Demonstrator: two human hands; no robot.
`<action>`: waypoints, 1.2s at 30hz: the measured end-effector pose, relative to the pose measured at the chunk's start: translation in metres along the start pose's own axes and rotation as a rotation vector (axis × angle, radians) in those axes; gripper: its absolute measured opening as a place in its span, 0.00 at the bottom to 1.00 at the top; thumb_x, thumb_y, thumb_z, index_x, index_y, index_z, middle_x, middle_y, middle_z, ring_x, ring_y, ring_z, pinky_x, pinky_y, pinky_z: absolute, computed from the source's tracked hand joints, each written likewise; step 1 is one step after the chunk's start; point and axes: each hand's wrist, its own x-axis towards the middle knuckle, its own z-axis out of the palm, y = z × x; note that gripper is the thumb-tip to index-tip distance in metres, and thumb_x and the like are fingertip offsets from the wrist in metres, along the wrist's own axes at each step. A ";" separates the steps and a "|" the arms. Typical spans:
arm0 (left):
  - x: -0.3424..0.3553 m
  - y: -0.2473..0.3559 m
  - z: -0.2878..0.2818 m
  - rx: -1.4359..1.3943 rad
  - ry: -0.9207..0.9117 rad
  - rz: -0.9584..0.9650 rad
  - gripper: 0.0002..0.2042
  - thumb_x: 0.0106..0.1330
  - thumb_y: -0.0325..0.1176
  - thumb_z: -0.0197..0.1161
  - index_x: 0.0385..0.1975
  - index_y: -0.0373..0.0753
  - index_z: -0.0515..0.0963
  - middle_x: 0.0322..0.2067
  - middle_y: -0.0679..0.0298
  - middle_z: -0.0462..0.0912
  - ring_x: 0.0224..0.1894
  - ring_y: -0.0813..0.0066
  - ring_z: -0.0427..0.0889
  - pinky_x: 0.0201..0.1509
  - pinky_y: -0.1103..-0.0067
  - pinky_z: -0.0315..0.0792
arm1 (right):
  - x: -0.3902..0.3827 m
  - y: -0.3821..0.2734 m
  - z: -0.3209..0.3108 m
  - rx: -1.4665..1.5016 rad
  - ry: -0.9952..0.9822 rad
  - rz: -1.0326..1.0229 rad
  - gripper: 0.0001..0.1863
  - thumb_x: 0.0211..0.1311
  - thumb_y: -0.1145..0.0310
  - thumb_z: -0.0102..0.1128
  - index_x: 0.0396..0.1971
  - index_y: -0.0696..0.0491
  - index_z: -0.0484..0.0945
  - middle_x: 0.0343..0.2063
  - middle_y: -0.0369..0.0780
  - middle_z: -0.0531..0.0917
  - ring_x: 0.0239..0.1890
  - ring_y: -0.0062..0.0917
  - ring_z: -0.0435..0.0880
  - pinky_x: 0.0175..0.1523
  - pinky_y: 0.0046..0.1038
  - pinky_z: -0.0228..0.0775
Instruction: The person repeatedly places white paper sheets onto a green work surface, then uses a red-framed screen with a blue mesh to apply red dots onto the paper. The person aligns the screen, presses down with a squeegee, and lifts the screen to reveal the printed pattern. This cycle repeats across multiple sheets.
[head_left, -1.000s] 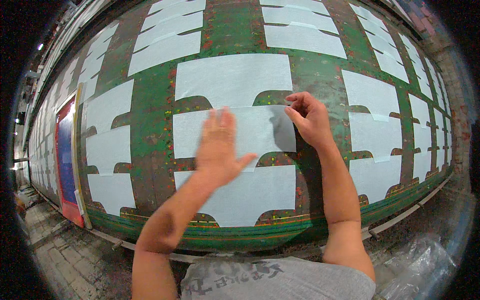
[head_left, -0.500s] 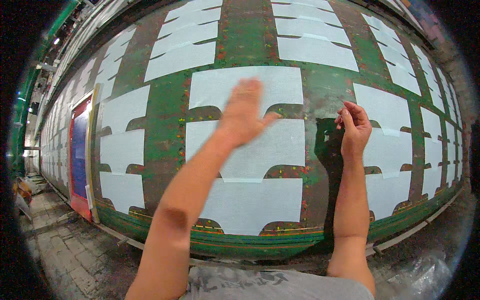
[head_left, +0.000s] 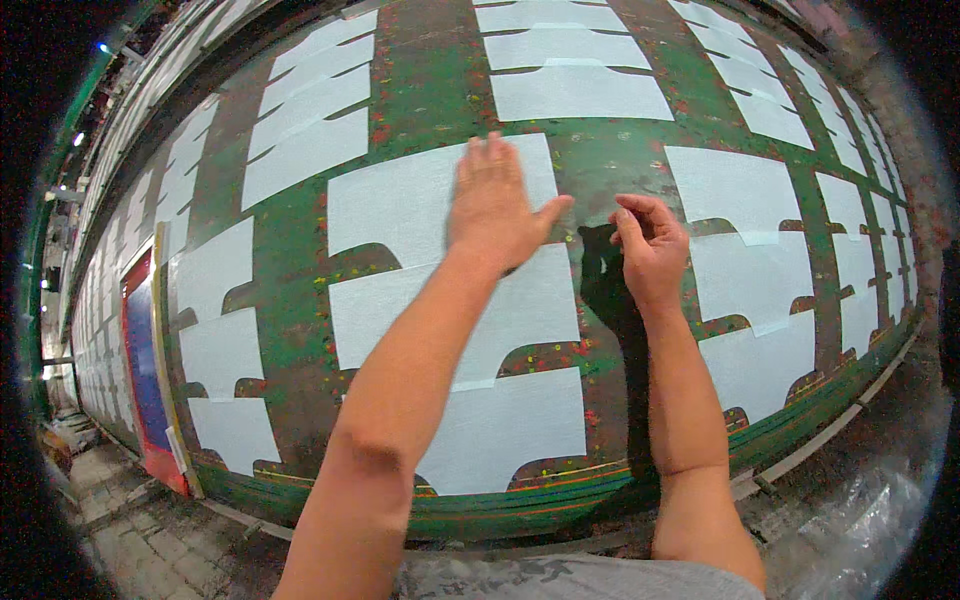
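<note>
My left hand [head_left: 495, 210] is open, palm down with fingers spread, over the right part of a pale blue cut fabric piece [head_left: 385, 205]. It appears to rest flat on the cloth; its fingertips are slightly blurred. Below that piece, another pale blue piece [head_left: 390, 310] and a third one [head_left: 530, 415] follow in the same column. To the right, my right hand [head_left: 655, 250] is raised above the green strip between two columns, casting a dark shadow. Its thumb and forefinger are pinched together; whatever may be between them is too small to make out.
The pieces lie in columns on a long, paint-spotted green table [head_left: 425, 85]. A blue panel in a red and pale frame [head_left: 150, 370] stands at the left. Along the near side runs a table edge [head_left: 520, 515], with brick floor [head_left: 140, 520] and clear plastic sheeting [head_left: 860, 520] beyond.
The view has turned, so the table appears shifted left and tilted. My left hand has slid rightward across the fabric piece. My right hand has come closer to it, still pinched.
</note>
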 end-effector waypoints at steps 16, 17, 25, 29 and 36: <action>-0.218 -0.052 -0.083 -0.065 -0.327 0.309 0.59 0.67 0.62 0.70 0.84 0.26 0.47 0.87 0.42 0.41 0.88 0.38 0.37 0.90 0.49 0.37 | 0.007 0.002 -0.001 -0.018 0.025 -0.042 0.08 0.74 0.74 0.67 0.48 0.58 0.89 0.35 0.39 0.92 0.33 0.18 0.88 0.36 0.24 0.80; -0.246 -0.040 -0.088 -0.096 -0.401 0.294 0.60 0.65 0.63 0.72 0.84 0.26 0.49 0.87 0.43 0.42 0.88 0.38 0.38 0.90 0.50 0.37 | 0.008 0.003 -0.001 -0.036 0.023 -0.051 0.08 0.74 0.74 0.68 0.48 0.58 0.89 0.35 0.39 0.92 0.33 0.18 0.88 0.36 0.24 0.80; -0.296 0.084 -0.044 -0.403 -0.268 0.443 0.57 0.67 0.67 0.68 0.83 0.27 0.55 0.86 0.42 0.48 0.88 0.41 0.46 0.90 0.53 0.42 | 0.012 0.023 -0.008 -0.137 0.006 -0.183 0.11 0.71 0.71 0.70 0.49 0.58 0.89 0.38 0.39 0.92 0.35 0.20 0.89 0.40 0.25 0.82; -0.313 0.100 -0.047 -0.544 -0.246 0.679 0.52 0.70 0.63 0.67 0.81 0.27 0.57 0.84 0.41 0.53 0.87 0.40 0.48 0.90 0.54 0.46 | 0.016 0.015 -0.016 0.127 0.000 0.080 0.18 0.71 0.69 0.73 0.57 0.56 0.85 0.46 0.41 0.90 0.40 0.26 0.88 0.46 0.28 0.83; -0.398 0.020 -0.105 -0.624 -0.296 0.598 0.42 0.72 0.49 0.71 0.80 0.31 0.63 0.81 0.40 0.61 0.84 0.38 0.58 0.87 0.54 0.56 | -0.036 -0.034 -0.015 -0.007 -0.046 -0.027 0.13 0.77 0.69 0.68 0.54 0.59 0.85 0.35 0.38 0.87 0.28 0.19 0.80 0.34 0.24 0.72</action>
